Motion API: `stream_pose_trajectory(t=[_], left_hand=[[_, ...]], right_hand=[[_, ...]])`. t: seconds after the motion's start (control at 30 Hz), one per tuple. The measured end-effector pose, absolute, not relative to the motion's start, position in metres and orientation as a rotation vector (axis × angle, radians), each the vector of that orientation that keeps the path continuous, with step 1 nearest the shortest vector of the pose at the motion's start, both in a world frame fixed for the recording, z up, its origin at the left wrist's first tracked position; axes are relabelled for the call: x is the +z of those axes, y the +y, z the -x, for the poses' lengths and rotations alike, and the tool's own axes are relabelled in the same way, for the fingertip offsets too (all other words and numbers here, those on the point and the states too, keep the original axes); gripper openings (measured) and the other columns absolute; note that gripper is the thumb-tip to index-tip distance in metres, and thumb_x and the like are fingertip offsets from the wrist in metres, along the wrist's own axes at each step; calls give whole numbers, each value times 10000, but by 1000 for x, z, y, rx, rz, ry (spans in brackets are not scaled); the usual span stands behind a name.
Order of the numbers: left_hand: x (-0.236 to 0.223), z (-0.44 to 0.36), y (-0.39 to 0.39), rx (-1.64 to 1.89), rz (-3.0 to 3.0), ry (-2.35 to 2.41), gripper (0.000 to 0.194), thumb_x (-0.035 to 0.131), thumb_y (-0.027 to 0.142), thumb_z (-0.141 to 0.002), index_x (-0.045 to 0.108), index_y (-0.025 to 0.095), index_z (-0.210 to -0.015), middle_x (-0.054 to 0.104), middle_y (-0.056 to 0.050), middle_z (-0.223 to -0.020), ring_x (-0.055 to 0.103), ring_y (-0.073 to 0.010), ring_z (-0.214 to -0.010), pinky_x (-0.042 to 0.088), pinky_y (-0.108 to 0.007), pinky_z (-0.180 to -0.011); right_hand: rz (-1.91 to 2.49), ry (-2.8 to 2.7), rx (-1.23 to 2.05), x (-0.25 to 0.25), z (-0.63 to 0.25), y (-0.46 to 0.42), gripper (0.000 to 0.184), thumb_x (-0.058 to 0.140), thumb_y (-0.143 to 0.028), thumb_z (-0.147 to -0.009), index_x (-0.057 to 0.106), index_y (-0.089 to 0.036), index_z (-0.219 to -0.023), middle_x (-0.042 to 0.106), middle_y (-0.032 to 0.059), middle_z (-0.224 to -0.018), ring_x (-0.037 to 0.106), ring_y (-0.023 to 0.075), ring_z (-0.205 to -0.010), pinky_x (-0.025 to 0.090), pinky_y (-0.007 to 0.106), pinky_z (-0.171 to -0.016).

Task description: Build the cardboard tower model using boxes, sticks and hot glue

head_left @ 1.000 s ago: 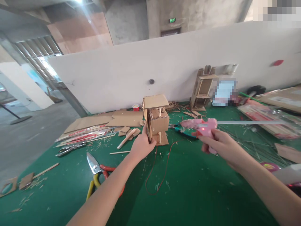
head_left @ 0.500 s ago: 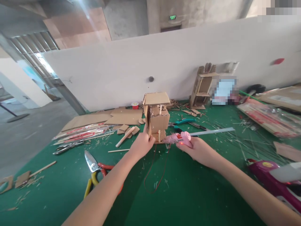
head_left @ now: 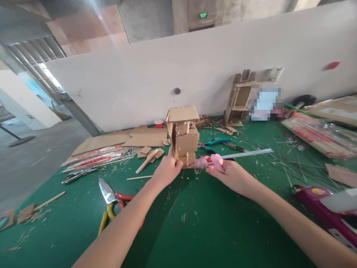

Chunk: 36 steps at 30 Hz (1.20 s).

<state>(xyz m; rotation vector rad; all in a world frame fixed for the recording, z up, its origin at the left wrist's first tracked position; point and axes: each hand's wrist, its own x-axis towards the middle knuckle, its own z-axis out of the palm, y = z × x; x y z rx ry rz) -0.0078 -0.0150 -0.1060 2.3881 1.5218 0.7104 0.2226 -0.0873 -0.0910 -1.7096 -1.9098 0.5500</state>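
A small cardboard model (head_left: 187, 143) with a flat roof and thin stick posts stands upright on the green table. My left hand (head_left: 167, 170) grips the lower left edge of this model, its fingers partly hidden behind the cardboard. My right hand (head_left: 232, 176) is closed round a pink hot glue gun (head_left: 213, 162), from whose back a long clear glue stick (head_left: 248, 153) sticks out. The gun's nozzle points left at the model's base; whether it touches cannot be made out. A thin reddish wire loop (head_left: 178, 225) hangs from the base onto the table.
Shears with red and yellow handles (head_left: 110, 199) lie beside my left forearm. Cardboard sheets (head_left: 147, 137) and wrapped sticks (head_left: 97, 156) are at the back left. Behind the model are teal-handled pliers (head_left: 219, 141); a taller cardboard structure (head_left: 240, 98) and a magenta device (head_left: 320, 201) stand to the right.
The whole view has shifted slightly. My left hand keeps its grip on the model, and the glue gun stays at the base with hardly any movement.
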Motion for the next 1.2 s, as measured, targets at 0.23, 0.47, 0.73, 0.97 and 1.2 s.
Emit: stream_pose_trajectory(t=[0.23, 0.47, 0.73, 0.97, 1.2], left_hand=[[-106, 8, -14, 695, -2382, 1527, 193, 411, 198, -838, 569, 139, -932, 581, -40, -675, 542, -168, -604, 431, -266, -604], [-104, 8, -16, 696, -2382, 1542, 211, 416, 203, -834, 568, 136, -965, 596, -53, -706, 566, -183, -652, 452, -285, -645], [-107, 6, -17, 740, -2400, 1545, 210, 403, 203, -839, 542, 131, -978, 597, -48, -678, 559, -185, -612, 417, -273, -579], [-108, 5, -19, 748, -2398, 1569, 219, 405, 203, -833, 540, 126, -988, 612, -58, -695, 561, -184, -618, 415, -267, -568], [-106, 5, -20, 735, -2364, 1566, 245, 419, 201, -838, 553, 117, -1025, 604, -40, -650, 549, -163, -576, 422, -251, -563]], right_hand=[[1723, -1921, 510, -91, -220, -88, 386, 490, -529, -840, 492, -216, -614, 551, 2, -547, 503, 149, -501, 342, 256, -467], [1656, -1949, 503, -92, -221, -88, 350, 498, -491, -849, 549, -210, -647, 560, -7, -543, 508, 143, -492, 331, 251, -457], [1605, -2039, 370, -98, -219, -94, 318, 468, -469, -886, 596, -229, -722, 590, -8, -569, 557, 161, -532, 379, 263, -502], [1469, -2131, 235, -100, -217, -96, 257, 463, -412, -907, 643, -235, -858, 692, 32, -842, 633, 194, -721, 440, 285, -612], [1520, -2136, 262, -102, -218, -97, 245, 472, -430, -901, 608, -233, -847, 681, 20, -824, 626, 185, -702, 435, 277, -594]])
